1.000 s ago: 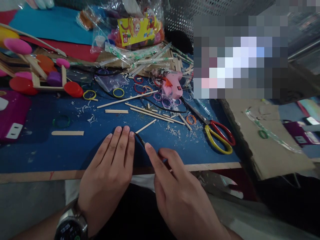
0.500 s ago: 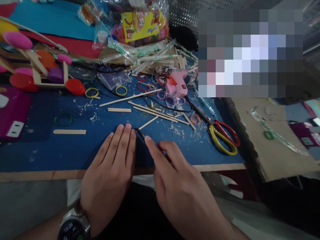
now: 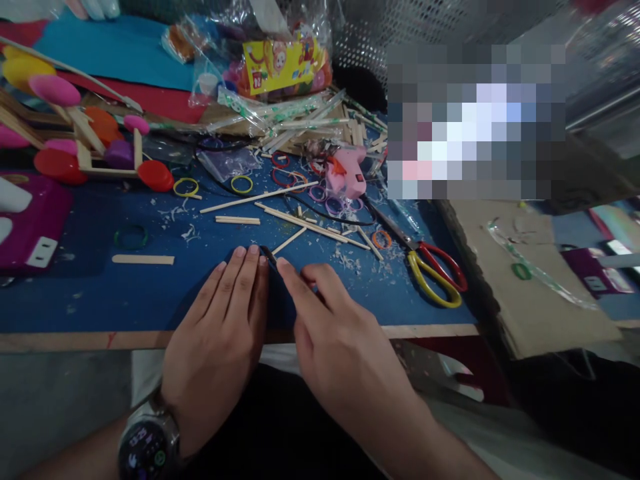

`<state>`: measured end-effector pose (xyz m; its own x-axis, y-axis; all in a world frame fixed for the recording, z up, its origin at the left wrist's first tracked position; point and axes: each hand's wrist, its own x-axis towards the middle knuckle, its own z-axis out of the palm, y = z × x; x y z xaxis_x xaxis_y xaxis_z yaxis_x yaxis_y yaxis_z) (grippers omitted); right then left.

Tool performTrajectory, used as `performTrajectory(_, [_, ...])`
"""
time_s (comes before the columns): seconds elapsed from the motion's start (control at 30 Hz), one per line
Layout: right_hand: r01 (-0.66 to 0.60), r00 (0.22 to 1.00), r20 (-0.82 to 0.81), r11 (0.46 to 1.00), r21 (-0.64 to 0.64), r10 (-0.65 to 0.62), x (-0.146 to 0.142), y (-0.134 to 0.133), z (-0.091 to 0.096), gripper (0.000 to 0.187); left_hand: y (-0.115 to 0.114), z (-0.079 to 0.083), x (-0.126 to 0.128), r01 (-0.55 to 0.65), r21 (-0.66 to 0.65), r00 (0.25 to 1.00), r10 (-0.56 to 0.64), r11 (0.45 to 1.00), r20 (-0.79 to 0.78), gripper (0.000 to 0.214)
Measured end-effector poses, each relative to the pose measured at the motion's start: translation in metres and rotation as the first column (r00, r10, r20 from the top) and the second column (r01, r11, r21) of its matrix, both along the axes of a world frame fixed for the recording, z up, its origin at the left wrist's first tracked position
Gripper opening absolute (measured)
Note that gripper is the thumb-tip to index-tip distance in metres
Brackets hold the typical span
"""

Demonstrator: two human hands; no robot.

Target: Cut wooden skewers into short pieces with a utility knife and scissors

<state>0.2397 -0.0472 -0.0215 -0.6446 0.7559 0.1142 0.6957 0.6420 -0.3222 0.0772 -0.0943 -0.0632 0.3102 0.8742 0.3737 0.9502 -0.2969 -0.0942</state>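
Moved: right hand [image 3: 335, 333] has slid up and left since half a second ago, so its index finger now sits almost against the left hand's fingertips. The left hand has barely budged.
Far left: flat wooden stick [image 3: 143, 259] lying loose on the blue tabletop [image 3: 90, 293], well apart from both hands.
Lower left: watch [image 3: 145, 443] on the left wrist, face too dim to read.
Left hand [image 3: 220, 327]: wide open, palm down, fingers together and pressed flat on the tabletop. It's gripping nothing.
Thin dark tool [image 3: 269, 256]: centre of the frame, its tip poking out between the two hands, just beside the left fingertips and low to the tabletop.
Right hand grip: index finger laid along the tool, the other fingers curled in around its back end, so it looks closed on it.
Handling: I'd guess it's light, stiff and skinny, maybe sharp at the tip. It's safest held further back along the shaft, with the point left alone.
Right of centre: pink glue gun [image 3: 346, 175] farther up, red-and-yellow scissors [image 3: 435, 273] lying to the right, both untouched.
Hard to see: most of the tool is buried under the right hand, so I can't tell what it actually is. There's a reddish bit by the curled fingers that I can't make out either. Whatever's under the left palm is hidden too.
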Motion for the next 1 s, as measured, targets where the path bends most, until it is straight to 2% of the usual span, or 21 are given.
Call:
performTrajectory(0.23, [-0.024,0.998,-0.05,0.999,0.048,0.026,0.008,-0.004,-0.005,0.056,-0.001,0.002,0.002,-0.022,0.025,0.994,0.025,0.999,-0.103,0.053])
performTrajectory(0.43, [-0.006,0.999,-0.049,0.996,0.091,0.01,0.021,-0.02,-0.007,0.054,0.0,0.003,0.006,-0.037,0.02,0.993,0.039,0.999,-0.111,0.053])
performTrajectory(0.67, [0.037,0.993,-0.109,0.999,0.004,-0.036,0.053,-0.039,-0.004,0.053,0.0,0.003,0.003,-0.039,-0.032,0.998,0.037,0.999,-0.054,0.058])
performTrajectory(0.77, [0.046,0.978,-0.204,0.999,0.015,-0.042,0.063,-0.031,0.004,0.05,-0.002,0.005,0.002,-0.021,-0.09,1.0,0.02,0.996,-0.003,0.068])
performTrajectory(0.93, [0.067,0.969,-0.245,0.985,0.16,-0.026,0.074,0.005,0.02,0.045,-0.002,0.021,-0.004,0.028,-0.128,0.995,-0.015,0.991,0.104,0.107])
performTrajectory(1.0, [0.034,0.975,-0.22,0.976,0.214,0.015,0.073,0.023,0.023,0.044,0.004,0.032,-0.011,0.047,-0.119,0.988,-0.028,0.992,0.155,0.099])
